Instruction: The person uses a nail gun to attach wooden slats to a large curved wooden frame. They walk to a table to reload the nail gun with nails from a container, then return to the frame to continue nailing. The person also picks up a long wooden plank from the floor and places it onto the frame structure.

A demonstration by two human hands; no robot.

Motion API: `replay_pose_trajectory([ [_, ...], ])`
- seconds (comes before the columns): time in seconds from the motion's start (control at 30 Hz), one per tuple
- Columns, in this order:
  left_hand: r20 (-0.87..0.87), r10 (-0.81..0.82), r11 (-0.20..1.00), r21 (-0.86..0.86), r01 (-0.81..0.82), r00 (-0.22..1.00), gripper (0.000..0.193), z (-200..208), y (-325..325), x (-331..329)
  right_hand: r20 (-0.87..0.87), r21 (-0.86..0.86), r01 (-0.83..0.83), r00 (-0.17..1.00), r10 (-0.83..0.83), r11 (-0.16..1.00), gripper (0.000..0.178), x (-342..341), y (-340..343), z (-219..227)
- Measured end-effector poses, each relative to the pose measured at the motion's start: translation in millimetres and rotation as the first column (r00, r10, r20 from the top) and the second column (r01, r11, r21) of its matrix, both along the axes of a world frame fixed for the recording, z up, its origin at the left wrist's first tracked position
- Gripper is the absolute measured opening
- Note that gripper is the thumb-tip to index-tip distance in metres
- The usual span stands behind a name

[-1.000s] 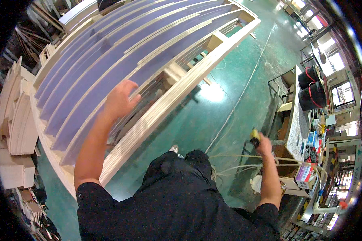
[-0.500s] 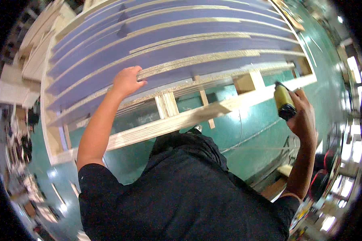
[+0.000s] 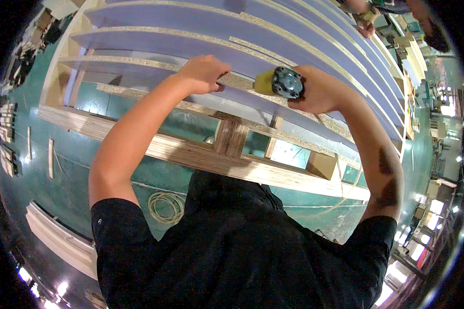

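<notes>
Over the slatted wooden frame, my right hand wraps round one yellow-and-black power tool. My left hand curls at one slat's edge, thumb apart from fingers; whether it pinches I cannot tell. Gaps part the slats, and green floor opens below one near beam, bearing one coiled hose. Another person's hand is at the far right.

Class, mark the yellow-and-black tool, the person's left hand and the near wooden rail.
Yellow-and-black tool [image 3: 284, 82]: head view, on its black end.
Left hand [image 3: 203, 74]: head view, on the back of the hand.
Near wooden rail [image 3: 191, 153]: head view, on its streaked surface.
</notes>
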State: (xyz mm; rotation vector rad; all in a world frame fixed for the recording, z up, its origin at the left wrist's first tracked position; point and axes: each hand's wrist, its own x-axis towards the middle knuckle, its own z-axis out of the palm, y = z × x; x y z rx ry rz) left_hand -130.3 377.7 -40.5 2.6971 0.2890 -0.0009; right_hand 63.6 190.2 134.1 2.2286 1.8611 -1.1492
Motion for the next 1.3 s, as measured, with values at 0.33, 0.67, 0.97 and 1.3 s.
replay_pose_trajectory([
  [0.33, -0.053, 0.038, 0.997, -0.065, -0.041, 0.998, 0.033, -4.4, 4.7, 1.6, -0.174, -0.070, 0.131, 0.975, -0.142, 0.989, 0.044, -12.2, 51.5, -48.5],
  [0.67, -0.171, 0.104, 0.992, -0.055, -0.115, 0.980, 0.034, 3.6, 6.7, -7.4, -0.241, -0.088, 0.068, 0.966, -0.088, 0.994, 0.043, -8.7, 70.9, -70.9],
  [0.97, -0.049, 0.035, 0.999, 0.022, -0.034, 0.998, 0.036, -0.9, 2.6, 4.5, -0.026, -0.061, 0.072, 0.997, -0.073, 0.996, 0.050, -3.4, 45.0, -48.1],
  [1.3, -0.052, 0.028, 0.985, 0.169, -0.018, 0.998, 0.043, 15.4, -24.8, 22.9, -0.065, -0.196, 0.387, 0.912, -0.405, 0.901, 0.048, 150.1, -171.2, -21.9],
])
